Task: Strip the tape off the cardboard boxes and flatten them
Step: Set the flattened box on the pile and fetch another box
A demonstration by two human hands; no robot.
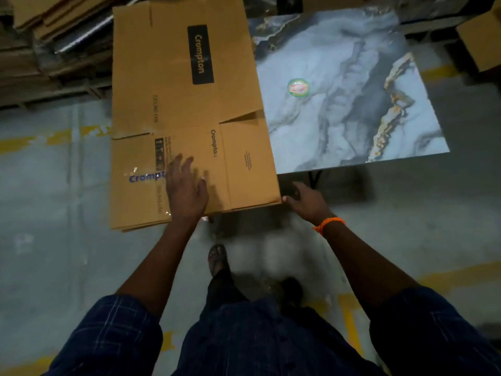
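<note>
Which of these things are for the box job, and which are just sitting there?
For the job: flattened Crompton box, clear tape scrap, left hand pressing the box, right hand at its corner.
Just lying about: marble-patterned tabletop, round sticker, yellow floor markings.

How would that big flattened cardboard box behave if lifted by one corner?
Probably fairly stiff: the flattened box overhangs the table without visibly sagging. Likely light for its size, being thin cardboard. It may fold along the flap creases near the left hand.
</note>
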